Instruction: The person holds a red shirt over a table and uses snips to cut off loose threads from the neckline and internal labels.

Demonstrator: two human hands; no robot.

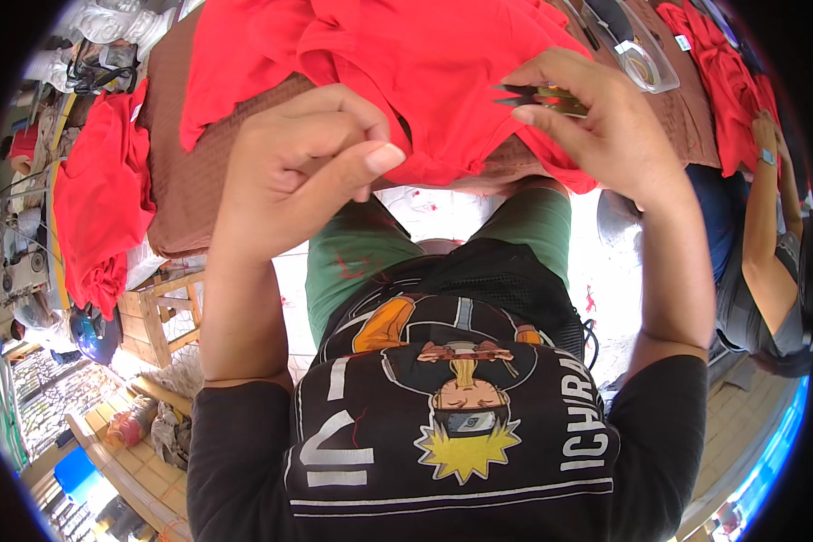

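A red garment [415,81] lies spread in front of me, its near edge hanging over the table's front. Raised above its left part, my left hand [321,158] is closed, thumb tip against the curled fingers; whatever they may pinch is too small to make out. Small thread snips [556,101] rest in my right hand [601,117], between thumb and fingers, over the garment's right side. Their dark pointed blades face left, slightly apart, and do not touch the cloth.
Brown cloth covers the table [185,194]. At the far right stands a clear plastic tray [667,83] with small items. Another red garment [104,199] hangs at the left, above a wooden stool [144,321]. A co-worker [772,271] handles red cloth [727,99] at right.
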